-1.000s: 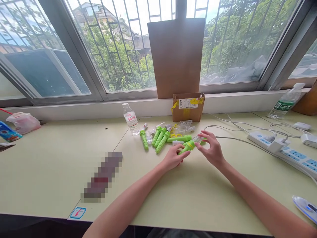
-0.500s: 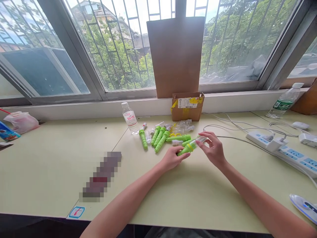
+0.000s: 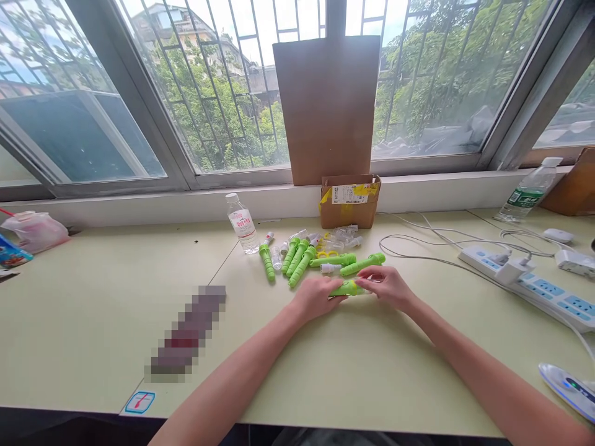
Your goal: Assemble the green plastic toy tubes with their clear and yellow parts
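Left hand: the left hand [image 3: 317,297] wraps one end of a green tube [image 3: 344,288]; its grip is clenched on it.
Right hand: the right hand [image 3: 389,287] has its grip pinched on a clear cover [image 3: 366,290] at the tube's other end; fingers hide most of that cover from where I stand.
Held tube: between the two hands, low over the near side of the loose parts, lying roughly crosswise; a yellow ring [image 3: 354,287] sits around it at the clear end.
Loose green tubes: three side by side [image 3: 296,257], one apart to their left [image 3: 267,263], two more [image 3: 363,264] just beyond the hands.
Small parts: a clear tube [image 3: 276,259] beside the left green one; a white-ended piece [image 3: 330,268] near the held tube; yellow rings [image 3: 328,254] and clear pieces [image 3: 344,234] in front of the carton [image 3: 348,214].
Surface: pale green surface [image 3: 367,371]; a water bottle [image 3: 243,226] stands left of the parts.
Right side: white power strip [image 3: 481,263] with plugs and cables; second bottle [image 3: 530,193] behind it.
Left side: a pixelated patch [image 3: 188,331], contents unreadable.
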`<state>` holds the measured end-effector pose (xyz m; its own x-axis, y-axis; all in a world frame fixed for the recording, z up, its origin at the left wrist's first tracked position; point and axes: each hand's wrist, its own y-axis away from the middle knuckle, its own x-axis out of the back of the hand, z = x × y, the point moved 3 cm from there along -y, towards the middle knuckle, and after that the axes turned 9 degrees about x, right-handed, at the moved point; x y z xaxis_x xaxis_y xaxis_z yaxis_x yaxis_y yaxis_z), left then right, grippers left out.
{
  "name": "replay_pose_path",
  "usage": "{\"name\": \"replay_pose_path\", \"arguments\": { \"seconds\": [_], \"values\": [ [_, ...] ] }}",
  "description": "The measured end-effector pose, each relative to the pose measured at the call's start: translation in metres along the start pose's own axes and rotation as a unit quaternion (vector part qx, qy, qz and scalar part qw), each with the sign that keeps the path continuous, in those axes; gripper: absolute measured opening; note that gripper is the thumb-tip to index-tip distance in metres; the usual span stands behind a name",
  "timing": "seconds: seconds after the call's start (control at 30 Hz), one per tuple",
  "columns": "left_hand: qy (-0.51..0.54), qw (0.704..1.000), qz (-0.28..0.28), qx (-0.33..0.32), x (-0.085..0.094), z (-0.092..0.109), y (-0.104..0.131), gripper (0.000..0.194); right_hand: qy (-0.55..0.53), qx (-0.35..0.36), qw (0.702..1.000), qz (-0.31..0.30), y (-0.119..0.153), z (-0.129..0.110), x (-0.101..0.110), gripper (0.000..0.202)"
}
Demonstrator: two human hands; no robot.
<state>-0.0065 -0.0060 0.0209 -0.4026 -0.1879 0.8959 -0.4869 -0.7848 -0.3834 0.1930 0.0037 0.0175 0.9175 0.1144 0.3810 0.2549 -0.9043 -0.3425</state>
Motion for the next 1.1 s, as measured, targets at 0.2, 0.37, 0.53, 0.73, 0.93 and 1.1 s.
{"name": "replay_pose_path", "arguments": {
  "seconds": [0.2, 0.37, 0.53, 0.73, 0.93, 1.1],
  "values": [
    [-0.117, 0.988, 0.061, -0.079, 0.006, -0.006, -0.001, 0.031, 0.002, -0.031, 0.994, -0.106, 0.005, 0.0, -0.01, 0.053],
    [-0.173, 0.967, 0.126, -0.135, 0.01, -0.003, -0.001, 0.02, 0.026, 0.002, 0.991, -0.132, 0.008, -0.009, -0.013, 0.045],
    [-0.164, 0.967, 0.153, -0.119, 0.013, -0.004, -0.003, 0.021, 0.105, 0.098, 0.986, -0.079, 0.007, -0.019, -0.017, 0.029],
    [-0.09, 0.95, 0.281, -0.105, 0.026, -0.004, -0.004, 0.056, 0.178, 0.176, 0.968, 0.007, 0.006, -0.029, -0.009, 0.027],
    [0.141, 0.932, 0.293, 0.159, 0.032, -0.011, -0.003, 0.047, 0.262, 0.193, 0.943, 0.067, 0.006, -0.023, -0.004, 0.034],
    [0.417, 0.832, 0.158, 0.331, 0.022, -0.019, -0.007, 0.042, 0.309, 0.199, 0.929, 0.045, 0.007, -0.018, -0.008, 0.035]
  ]
}}
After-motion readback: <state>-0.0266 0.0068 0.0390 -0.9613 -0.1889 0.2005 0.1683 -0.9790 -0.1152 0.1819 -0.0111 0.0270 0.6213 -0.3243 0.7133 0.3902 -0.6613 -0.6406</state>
